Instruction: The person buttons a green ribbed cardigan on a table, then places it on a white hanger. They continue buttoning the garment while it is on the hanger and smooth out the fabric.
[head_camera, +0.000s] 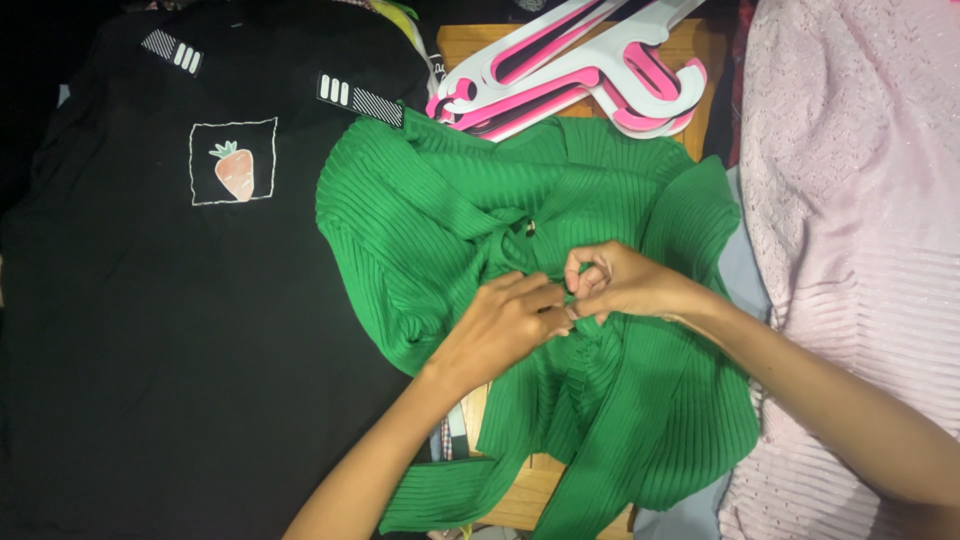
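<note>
Your forearms come in from the bottom edge, and your left hand (500, 325) and right hand (615, 283) meet, fingertips touching, at the middle of the green ribbed top (600, 400). Both are pinched narrow on a small fold of the green knit (what exactly sits between the fingers is hidden by them). The top lies spread and rumpled across a wooden surface (520, 500), its collar end pointing away from you. Just beyond it rest the pink-and-white hangers (575, 70), stacked in a loose pile and touching the top's far edge. To your left lies a black garment (130, 350) with a small strawberry patch (234, 170); to your right, a pale pink knit (860, 200).
</note>
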